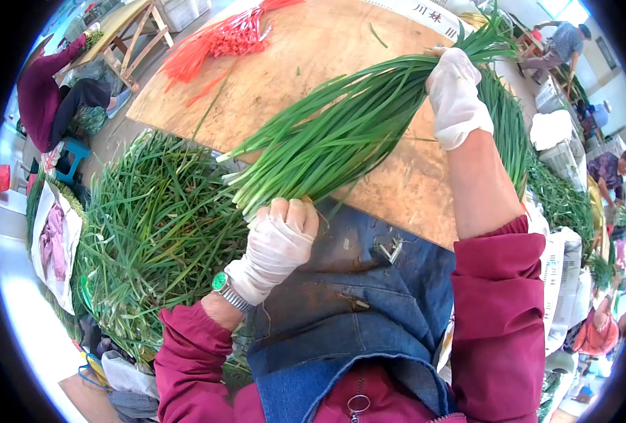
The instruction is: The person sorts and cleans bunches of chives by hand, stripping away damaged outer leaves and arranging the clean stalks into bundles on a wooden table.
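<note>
Wooden tabletop (313,42): left hand (276,247) and right hand (458,92) closed round green bunch (341,116); loose stalks (249,185) could slip should either slacken.

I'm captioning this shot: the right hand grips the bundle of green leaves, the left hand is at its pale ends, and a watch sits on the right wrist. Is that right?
No, the watch is on the left wrist, as the head view shows. The rest stands: the right hand grips the bundle of green leaves, and the left hand is at its pale ends.
</note>
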A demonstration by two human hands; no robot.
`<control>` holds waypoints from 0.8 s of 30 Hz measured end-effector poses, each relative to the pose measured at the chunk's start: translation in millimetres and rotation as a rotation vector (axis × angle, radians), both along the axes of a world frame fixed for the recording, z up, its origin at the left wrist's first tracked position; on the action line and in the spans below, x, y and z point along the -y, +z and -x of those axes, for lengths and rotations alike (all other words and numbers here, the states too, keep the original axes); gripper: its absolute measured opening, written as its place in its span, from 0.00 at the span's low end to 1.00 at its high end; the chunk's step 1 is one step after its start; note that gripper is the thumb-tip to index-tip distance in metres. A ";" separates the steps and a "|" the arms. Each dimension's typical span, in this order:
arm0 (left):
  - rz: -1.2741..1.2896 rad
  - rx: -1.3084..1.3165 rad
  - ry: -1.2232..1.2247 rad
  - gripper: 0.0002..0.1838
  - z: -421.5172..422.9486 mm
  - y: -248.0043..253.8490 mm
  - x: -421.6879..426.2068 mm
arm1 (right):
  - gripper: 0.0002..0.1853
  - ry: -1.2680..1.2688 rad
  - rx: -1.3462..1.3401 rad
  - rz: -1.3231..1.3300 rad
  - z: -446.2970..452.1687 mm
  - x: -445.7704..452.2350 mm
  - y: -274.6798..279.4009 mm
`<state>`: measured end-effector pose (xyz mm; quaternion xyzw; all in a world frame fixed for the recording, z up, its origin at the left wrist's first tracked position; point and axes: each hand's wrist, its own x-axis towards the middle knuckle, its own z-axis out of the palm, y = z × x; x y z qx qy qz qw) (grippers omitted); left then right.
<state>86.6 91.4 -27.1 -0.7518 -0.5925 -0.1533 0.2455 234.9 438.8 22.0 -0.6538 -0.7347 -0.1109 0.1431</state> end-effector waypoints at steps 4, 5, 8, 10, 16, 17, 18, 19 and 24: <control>-0.033 0.271 0.000 0.14 12.4 3.1 1.6 | 0.08 -0.017 0.027 0.065 -0.8 5.7 2.7; -0.102 0.280 -0.026 0.14 13.5 4.7 1.4 | 0.09 -0.028 0.031 0.108 -0.4 6.8 6.2; -0.178 0.298 -0.077 0.15 13.2 12.2 5.7 | 0.09 -0.012 -0.052 0.101 -3.1 4.6 1.1; -0.165 0.307 -0.109 0.15 11.7 14.4 9.8 | 0.09 0.029 -0.055 0.032 -0.2 26.1 12.8; -0.112 0.332 -0.243 0.15 4.5 19.9 20.2 | 0.09 0.104 -0.738 0.132 -11.1 1.9 -9.0; -0.091 0.361 -0.271 0.16 4.7 20.1 21.0 | 0.09 0.126 -0.649 0.134 -16.7 7.9 -7.9; -0.054 0.394 -0.280 0.15 5.0 19.0 22.5 | 0.10 0.141 -0.705 0.166 -18.7 5.7 -10.3; -0.016 0.427 -0.288 0.15 5.2 17.2 24.6 | 0.10 0.154 -0.761 0.198 -20.9 3.3 -12.8; 0.370 0.499 -0.182 0.14 18.3 28.8 61.8 | 0.09 -0.032 -0.975 0.453 -20.9 17.1 10.8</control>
